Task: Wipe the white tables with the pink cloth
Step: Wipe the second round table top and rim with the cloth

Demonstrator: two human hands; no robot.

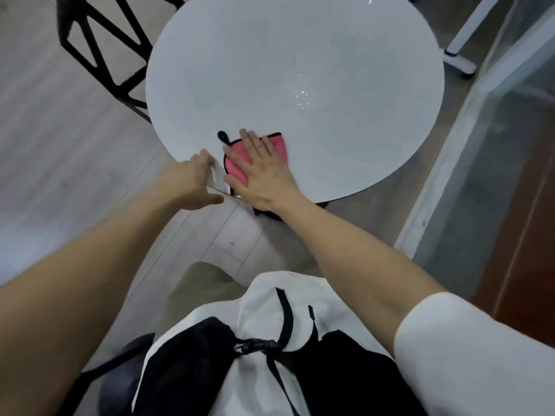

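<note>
Pale wood-look flooring (60,163) surrounds a round white table (300,70), seen from above. At the table's near edge the right hand (261,172) lies flat with fingers spread and palm down, pressing on the pink cloth (240,159). That cloth has a dark trim and a small black loop (222,136) sticking out beyond the fingertips, and it sits on the tabletop just inside the rim, mostly covered by the hand. Just left of it, the left hand (192,181) grips the table's rim, fingers curled over the top and thumb below the edge; it does not touch the cloth. Beyond the right hand, toward the middle of the table, a few small bright droplets or glints (301,99) mark the glossy surface. Farther out past the left hand stands a black open-frame chair (99,46). Out to the right of the right hand runs a glass partition (495,151), with a white furniture leg (462,46) beyond the table's far side.
</note>
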